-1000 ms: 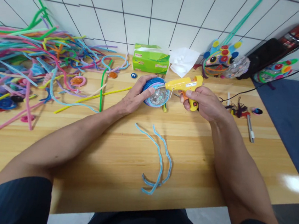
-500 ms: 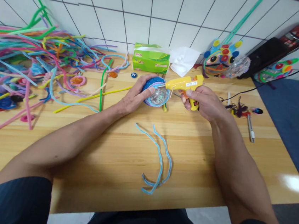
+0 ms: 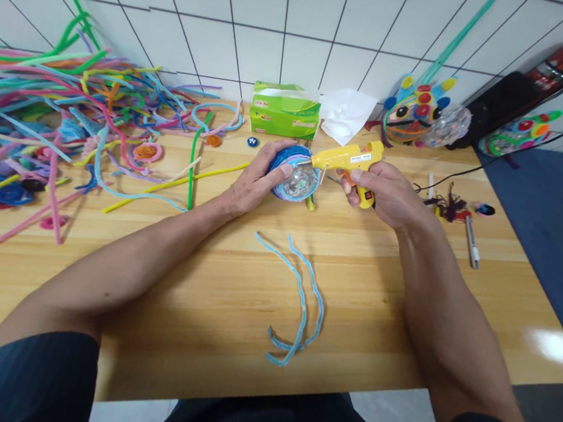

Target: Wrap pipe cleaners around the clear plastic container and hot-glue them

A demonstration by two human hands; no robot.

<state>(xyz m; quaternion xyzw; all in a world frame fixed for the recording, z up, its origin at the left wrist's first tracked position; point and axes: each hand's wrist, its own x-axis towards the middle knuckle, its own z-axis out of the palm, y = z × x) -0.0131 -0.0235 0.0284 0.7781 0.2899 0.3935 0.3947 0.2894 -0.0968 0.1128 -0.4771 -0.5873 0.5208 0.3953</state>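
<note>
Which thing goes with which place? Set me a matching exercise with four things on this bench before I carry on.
Things
1. yellow glue gun
2. blue-wound clear piece
3. two light-blue fuzzy stems
4. green tissue pack

Places
A. beside the tiled wall
B. held in the left hand
C. loose on the wooden tabletop, toward its front edge
D. held in the right hand

Right pairs: 1-D, 2-B, 3-C, 4-A

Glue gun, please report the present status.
Right hand holds yellow glue gun, nozzle at blue-wrapped container. Left hand holds container. Two light-blue pipe cleaners lie nearer, not in the way.
</note>
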